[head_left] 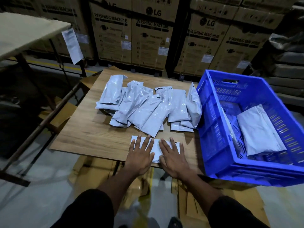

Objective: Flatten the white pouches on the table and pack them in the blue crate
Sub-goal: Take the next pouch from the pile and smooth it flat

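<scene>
A white pouch (156,148) lies flat near the front edge of the wooden table (92,129). My left hand (139,155) and my right hand (172,157) press on it side by side with fingers straight and spread. Behind them a pile of several white pouches (148,106) lies overlapping in the middle of the table. The blue crate (213,129) stands on the right, tilted over the table's edge. Inside it a white pouch (258,130) lies flat, and another stands against the left wall.
Stacked cardboard washing machine boxes (153,38) form a wall behind the table. A second table (24,30) with a hanging paper sheet stands at the far left. Flattened cardboard (189,203) lies on the floor under the table front.
</scene>
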`<state>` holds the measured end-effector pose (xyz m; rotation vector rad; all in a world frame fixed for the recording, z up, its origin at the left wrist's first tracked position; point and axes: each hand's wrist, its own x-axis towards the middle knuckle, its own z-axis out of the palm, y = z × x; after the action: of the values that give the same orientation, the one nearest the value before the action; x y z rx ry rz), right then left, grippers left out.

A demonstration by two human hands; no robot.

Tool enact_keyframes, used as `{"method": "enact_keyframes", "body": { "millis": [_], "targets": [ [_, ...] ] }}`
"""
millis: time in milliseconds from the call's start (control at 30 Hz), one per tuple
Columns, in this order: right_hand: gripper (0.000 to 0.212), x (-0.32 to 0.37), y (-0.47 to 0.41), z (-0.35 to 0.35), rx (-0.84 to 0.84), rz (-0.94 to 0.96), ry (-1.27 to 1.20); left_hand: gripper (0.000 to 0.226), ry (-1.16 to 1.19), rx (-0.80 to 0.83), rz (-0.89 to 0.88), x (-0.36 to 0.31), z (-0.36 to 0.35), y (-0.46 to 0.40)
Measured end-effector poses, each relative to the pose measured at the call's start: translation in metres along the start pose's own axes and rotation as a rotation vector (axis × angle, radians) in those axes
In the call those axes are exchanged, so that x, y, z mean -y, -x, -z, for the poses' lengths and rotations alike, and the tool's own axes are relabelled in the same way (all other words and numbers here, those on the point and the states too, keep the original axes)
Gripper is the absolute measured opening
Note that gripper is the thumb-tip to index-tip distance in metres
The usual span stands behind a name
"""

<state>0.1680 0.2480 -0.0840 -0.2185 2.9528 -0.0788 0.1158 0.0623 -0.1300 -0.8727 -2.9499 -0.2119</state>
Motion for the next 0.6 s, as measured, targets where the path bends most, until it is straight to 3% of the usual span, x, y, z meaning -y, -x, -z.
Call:
{"method": "enact_keyframes", "body": {
  "millis": [133, 433, 600],
  "targets": [
    [0.058, 0.0, 0.0, -0.01, -0.025, 0.015, 0.062, 0.061, 0.025, 0.025, 0.016, 0.002, 0.0, 0.002],
    [0.058, 0.003, -0.001, -0.009, 0.041, -0.015, 0.065, 0.06, 0.042, 0.096, 0.045, 0.002, 0.01, 0.002],
    [0.073, 0.001, -0.003, 0.001, 0.083, 0.014, -0.022, 0.064, 0.045, 0.12, 0.081, 0.002, 0.01, 0.005]
  ]
}}
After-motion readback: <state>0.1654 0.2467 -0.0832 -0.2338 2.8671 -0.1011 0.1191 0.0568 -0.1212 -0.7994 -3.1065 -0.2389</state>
